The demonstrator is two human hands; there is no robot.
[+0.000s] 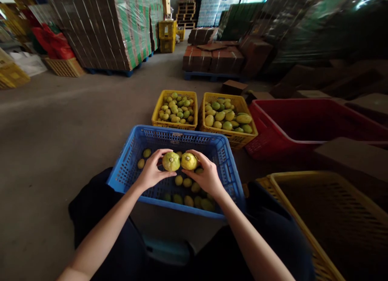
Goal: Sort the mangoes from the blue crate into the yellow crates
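With our left hand (154, 170) we clamp fingers around a green fruit (171, 162), with our right hand (208, 176) around a yellow fruit (189, 161), both above the blue crate (235, 174). Other fruits (187, 183) lie inside; yellow crates (174, 126) stand just beyond its far side.

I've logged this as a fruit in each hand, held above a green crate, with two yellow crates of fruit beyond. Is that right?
Green is wrong: the head view shows a blue crate. The left hand and right hand do each hold a fruit above it, with two yellow crates of fruit beyond.
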